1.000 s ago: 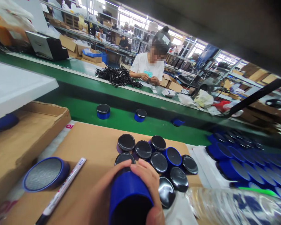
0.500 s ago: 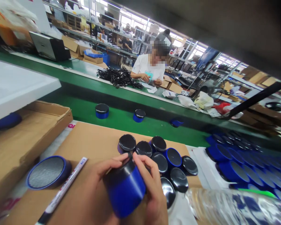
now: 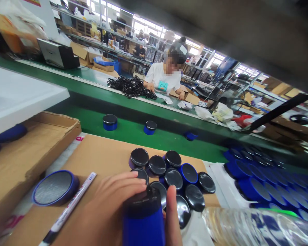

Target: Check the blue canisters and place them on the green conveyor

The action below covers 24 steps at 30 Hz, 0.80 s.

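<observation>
Left hand (image 3: pixel 107 201) and right fingers (image 3: pixel 170 212) closed around a blue canister (image 3: pixel 143 227), cap edge (image 3: pixel 141 197) just beside packed caps (image 3: pixel 157 165).

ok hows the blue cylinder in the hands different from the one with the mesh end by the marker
The held blue cylinder stands roughly upright between the left hand and right hand, while the mesh-ended blue cylinder rests untouched on the cardboard sheet. The held blue cylinder shows a glossy black cap; the mesh-ended blue cylinder shows a grey mesh face in a blue rim. Both have blue bodies.
</observation>
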### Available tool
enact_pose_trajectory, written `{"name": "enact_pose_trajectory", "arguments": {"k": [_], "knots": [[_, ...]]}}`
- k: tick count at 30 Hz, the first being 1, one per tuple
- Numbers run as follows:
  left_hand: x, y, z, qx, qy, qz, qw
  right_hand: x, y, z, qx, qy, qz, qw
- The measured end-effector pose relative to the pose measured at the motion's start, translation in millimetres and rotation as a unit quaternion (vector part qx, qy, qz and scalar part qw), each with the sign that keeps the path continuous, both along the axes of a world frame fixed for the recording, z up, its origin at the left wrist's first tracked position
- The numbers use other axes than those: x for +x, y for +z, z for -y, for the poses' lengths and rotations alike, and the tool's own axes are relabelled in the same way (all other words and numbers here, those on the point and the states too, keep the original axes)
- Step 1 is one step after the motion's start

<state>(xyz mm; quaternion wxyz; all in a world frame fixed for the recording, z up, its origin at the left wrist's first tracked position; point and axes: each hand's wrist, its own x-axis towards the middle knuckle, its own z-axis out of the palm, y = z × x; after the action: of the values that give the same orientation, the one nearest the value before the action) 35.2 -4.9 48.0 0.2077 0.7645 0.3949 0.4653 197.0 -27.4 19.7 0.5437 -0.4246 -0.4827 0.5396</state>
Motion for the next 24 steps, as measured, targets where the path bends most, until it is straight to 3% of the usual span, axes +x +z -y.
{"name": "enact_pose_trajectory", "arguments": {"k": [4, 6, 9, 11, 14, 17, 20, 24], "knots": [[-14.1, 1.9, -4.0, 0.011, -0.055, -0.074, 0.996, -3.5, 3.7, -3.1, -0.033, 0.03, -0.012, 0.999], [-16.2, -2.0, -8.4, 0.026, -0.024, -0.158, 0.987, -1.6, 8.6, -7.0, -0.04, 0.042, -0.012, 0.998], [-11.7, -18.7, -14.0, 0.086, 0.024, -0.257, 0.962, 5.6, 24.8, -17.0, -0.023, 0.012, 0.063, 0.998], [-7.9, -34.3, -15.1, 0.114, 0.016, -0.283, 0.952, 9.8, 41.3, -26.4, 0.002, -0.042, 0.164, 0.986], [-5.3, -53.5, -12.4, 0.127, 0.004, -0.323, 0.938, 14.7, 64.7, -50.6, 0.02, -0.122, 0.314, 0.941], [-2.3, -58.5, -8.6, 0.131, 0.019, -0.308, 0.942, 27.0, 73.3, -94.4, -0.01, -0.158, 0.418, 0.895], [6.0, -48.9, -8.3, 0.11, 0.036, -0.236, 0.965, 49.9, 65.6, -148.7, -0.093, -0.174, 0.496, 0.846], [19.8, -30.2, -14.2, 0.109, 0.031, -0.211, 0.971, 77.5, 47.0, -203.4, -0.152, -0.223, 0.563, 0.781]]}}
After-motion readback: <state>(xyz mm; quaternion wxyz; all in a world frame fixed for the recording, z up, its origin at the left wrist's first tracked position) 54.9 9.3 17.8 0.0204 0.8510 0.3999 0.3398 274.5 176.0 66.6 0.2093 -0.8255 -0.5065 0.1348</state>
